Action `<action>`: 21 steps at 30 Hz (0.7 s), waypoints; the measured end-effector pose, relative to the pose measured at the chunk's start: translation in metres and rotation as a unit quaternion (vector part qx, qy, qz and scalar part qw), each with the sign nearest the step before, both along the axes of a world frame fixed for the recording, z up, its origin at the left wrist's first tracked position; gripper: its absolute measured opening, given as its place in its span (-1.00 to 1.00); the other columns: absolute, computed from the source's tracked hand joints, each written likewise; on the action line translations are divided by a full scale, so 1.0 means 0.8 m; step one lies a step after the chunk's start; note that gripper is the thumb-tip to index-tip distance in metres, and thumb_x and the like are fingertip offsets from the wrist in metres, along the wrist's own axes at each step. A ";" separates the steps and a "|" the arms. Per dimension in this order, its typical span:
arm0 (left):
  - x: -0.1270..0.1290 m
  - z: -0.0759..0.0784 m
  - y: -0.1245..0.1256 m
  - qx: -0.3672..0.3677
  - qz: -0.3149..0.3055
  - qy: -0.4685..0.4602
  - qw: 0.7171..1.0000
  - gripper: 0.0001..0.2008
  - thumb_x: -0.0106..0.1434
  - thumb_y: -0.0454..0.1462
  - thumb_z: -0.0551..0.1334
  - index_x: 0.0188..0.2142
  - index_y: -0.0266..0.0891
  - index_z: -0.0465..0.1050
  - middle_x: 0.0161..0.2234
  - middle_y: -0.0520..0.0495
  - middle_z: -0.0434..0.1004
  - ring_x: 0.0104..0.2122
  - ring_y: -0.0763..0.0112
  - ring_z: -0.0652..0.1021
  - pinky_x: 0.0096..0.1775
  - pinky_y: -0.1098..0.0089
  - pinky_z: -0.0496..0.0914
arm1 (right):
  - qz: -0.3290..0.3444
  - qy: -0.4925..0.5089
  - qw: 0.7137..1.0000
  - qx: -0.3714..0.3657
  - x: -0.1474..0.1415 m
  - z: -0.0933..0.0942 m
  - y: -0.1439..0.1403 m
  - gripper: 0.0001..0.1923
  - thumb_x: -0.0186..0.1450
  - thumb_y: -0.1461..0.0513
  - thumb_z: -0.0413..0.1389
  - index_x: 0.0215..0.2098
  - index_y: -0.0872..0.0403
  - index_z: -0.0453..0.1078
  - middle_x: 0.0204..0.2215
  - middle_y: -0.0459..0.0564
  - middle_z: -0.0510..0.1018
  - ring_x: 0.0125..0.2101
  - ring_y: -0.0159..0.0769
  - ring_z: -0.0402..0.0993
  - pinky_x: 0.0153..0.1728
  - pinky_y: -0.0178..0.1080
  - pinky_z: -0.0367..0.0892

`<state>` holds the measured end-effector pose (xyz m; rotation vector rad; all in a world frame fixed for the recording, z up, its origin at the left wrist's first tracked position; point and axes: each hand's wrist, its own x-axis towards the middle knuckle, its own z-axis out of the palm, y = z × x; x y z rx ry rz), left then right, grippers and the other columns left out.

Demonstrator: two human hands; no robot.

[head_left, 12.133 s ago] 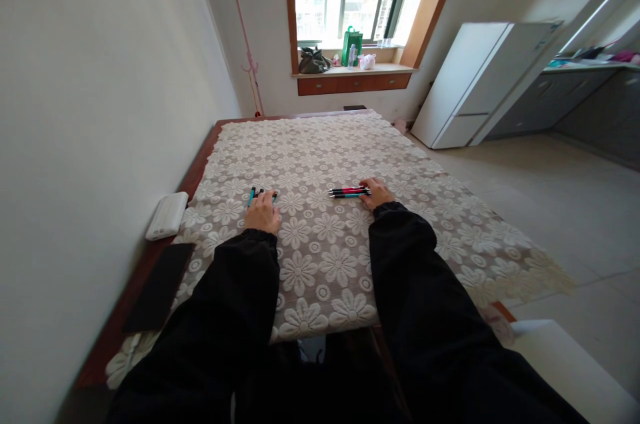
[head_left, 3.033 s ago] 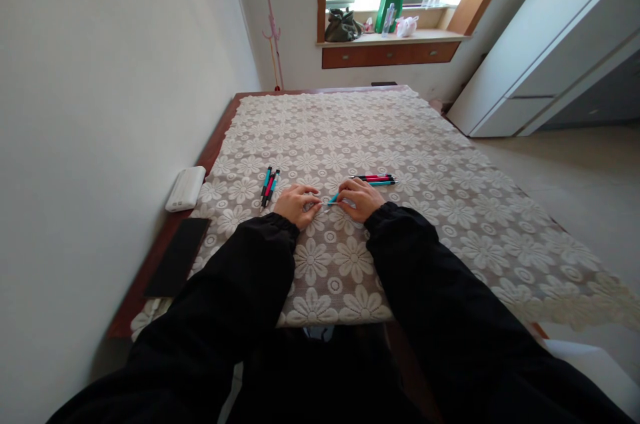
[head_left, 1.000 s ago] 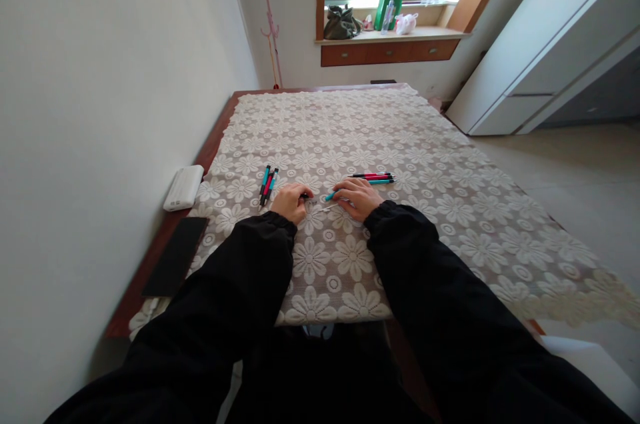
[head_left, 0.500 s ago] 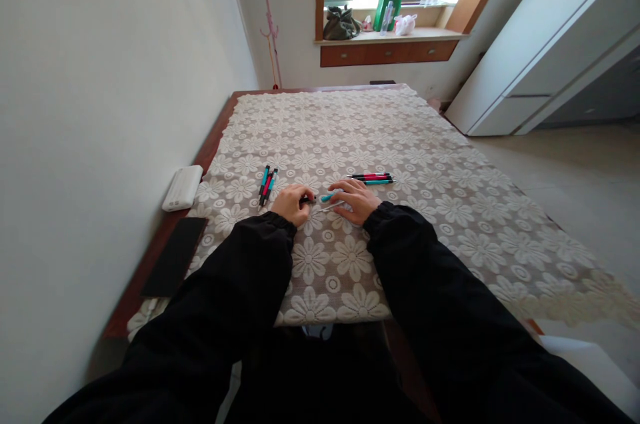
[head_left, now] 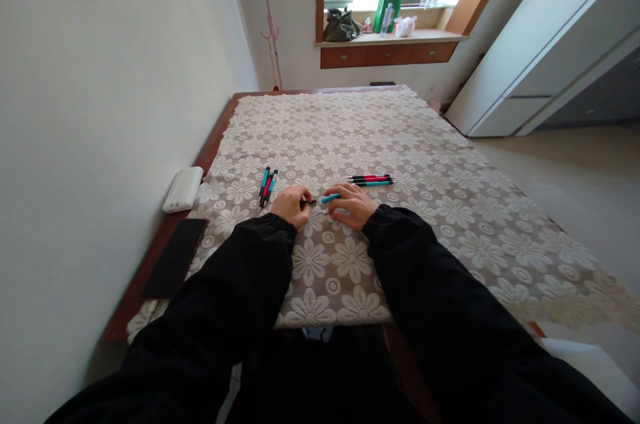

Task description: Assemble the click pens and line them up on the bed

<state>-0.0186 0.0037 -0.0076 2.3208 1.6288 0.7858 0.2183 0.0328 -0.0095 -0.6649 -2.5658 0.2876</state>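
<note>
My left hand (head_left: 291,205) pinches a small black pen part (head_left: 309,202) at its fingertips. My right hand (head_left: 354,203) holds a teal pen barrel (head_left: 331,198), its end pointing at the black part with a small gap between them. A thin pale refill (head_left: 326,211) lies on the cloth under my right fingers. Three pens (head_left: 268,183) lie together left of my left hand. Another group of pens (head_left: 371,179), red, black and teal, lies just beyond my right hand. All rest on a table covered with a lace flower cloth (head_left: 380,144).
A white power bank (head_left: 185,189) and a black phone (head_left: 175,257) lie on the table's bare wooden left edge by the wall. A windowsill with bags (head_left: 380,17) is at the back, a white fridge (head_left: 540,44) at right.
Over three seconds the teal pen came apart: my left hand now holds its black end piece and my right hand the teal barrel. In the last half second the two hands barely moved.
</note>
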 end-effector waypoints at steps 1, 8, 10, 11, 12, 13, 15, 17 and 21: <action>0.000 0.001 -0.001 -0.002 0.003 0.002 1.000 -0.86 0.05 -0.39 0.22 -0.36 -0.16 0.44 -0.34 -0.06 0.56 -0.25 0.22 0.54 -0.14 0.23 0.43 | 0.000 -0.002 1.000 -0.001 0.000 0.000 0.000 -0.90 0.31 0.19 0.16 -0.25 -0.05 0.53 0.08 0.03 0.50 0.13 -0.09 0.32 0.13 0.03 0.22; 0.002 0.007 -0.004 -0.009 0.019 0.010 1.000 -0.83 0.07 -0.38 0.22 -0.31 -0.17 0.47 -0.32 -0.07 0.58 -0.24 0.19 0.55 -0.12 0.20 0.42 | -0.001 -0.003 1.000 -0.004 0.000 0.000 -0.001 -0.89 0.32 0.19 0.15 -0.24 -0.04 0.53 0.09 0.02 0.48 0.15 -0.08 0.30 0.15 0.03 0.21; 0.001 0.007 -0.004 -0.007 0.022 0.013 1.000 -0.81 0.07 -0.39 0.21 -0.30 -0.17 0.48 -0.30 -0.07 0.59 -0.23 0.19 0.55 -0.11 0.20 0.42 | 0.001 -0.002 1.000 -0.003 0.000 0.000 -0.001 -0.90 0.31 0.20 0.16 -0.24 -0.04 0.53 0.09 0.02 0.48 0.14 -0.08 0.30 0.15 0.03 0.22; 0.001 0.007 -0.004 -0.006 0.022 0.015 1.000 -0.81 0.07 -0.39 0.21 -0.29 -0.17 0.48 -0.29 -0.07 0.59 -0.23 0.19 0.55 -0.10 0.20 0.41 | 0.004 0.000 1.000 -0.002 0.000 -0.001 -0.001 -0.91 0.31 0.20 0.16 -0.25 -0.04 0.53 0.09 0.03 0.48 0.14 -0.08 0.30 0.14 0.03 0.22; 0.001 0.007 -0.004 -0.006 0.022 0.018 1.000 -0.81 0.08 -0.39 0.20 -0.29 -0.18 0.49 -0.28 -0.07 0.60 -0.22 0.20 0.55 -0.10 0.20 0.41 | 0.007 0.005 1.000 0.000 0.000 -0.001 0.000 -0.91 0.30 0.20 0.17 -0.25 -0.03 0.52 0.09 0.03 0.49 0.14 -0.07 0.31 0.13 0.03 0.23; 0.001 0.007 -0.004 -0.007 0.022 0.019 1.000 -0.81 0.08 -0.39 0.20 -0.28 -0.18 0.49 -0.27 -0.07 0.60 -0.21 0.20 0.54 -0.09 0.21 0.41 | 0.008 0.011 1.000 0.002 0.000 -0.001 0.000 -0.92 0.30 0.21 0.17 -0.25 -0.03 0.52 0.08 0.04 0.49 0.12 -0.07 0.32 0.13 0.03 0.23; 0.001 0.007 -0.004 -0.010 0.021 0.019 1.000 -0.80 0.09 -0.39 0.20 -0.28 -0.18 0.50 -0.24 -0.07 0.60 -0.20 0.21 0.54 -0.08 0.21 0.41 | 0.001 0.025 1.000 0.007 0.000 -0.002 0.001 -0.91 0.31 0.22 0.16 -0.24 -0.02 0.51 0.04 0.05 0.51 0.09 -0.08 0.35 0.11 0.03 0.25; 0.001 0.007 -0.003 -0.012 0.020 0.015 1.000 -0.80 0.09 -0.39 0.20 -0.28 -0.19 0.51 -0.23 -0.07 0.60 -0.20 0.21 0.53 -0.08 0.21 0.41 | -0.021 0.037 0.999 0.014 0.000 -0.002 0.002 -0.90 0.32 0.22 0.14 -0.21 -0.02 0.50 0.01 0.06 0.53 0.04 -0.09 0.37 0.09 0.03 0.27; 0.001 0.007 -0.004 -0.010 0.015 0.006 1.000 -0.80 0.08 -0.40 0.21 -0.29 -0.19 0.52 -0.21 -0.08 0.60 -0.20 0.22 0.53 -0.09 0.21 0.42 | -0.040 0.040 0.998 0.025 0.000 -0.004 0.003 -0.89 0.32 0.21 0.16 -0.19 -0.03 0.50 -0.01 0.05 0.54 0.03 -0.09 0.38 0.08 0.03 0.27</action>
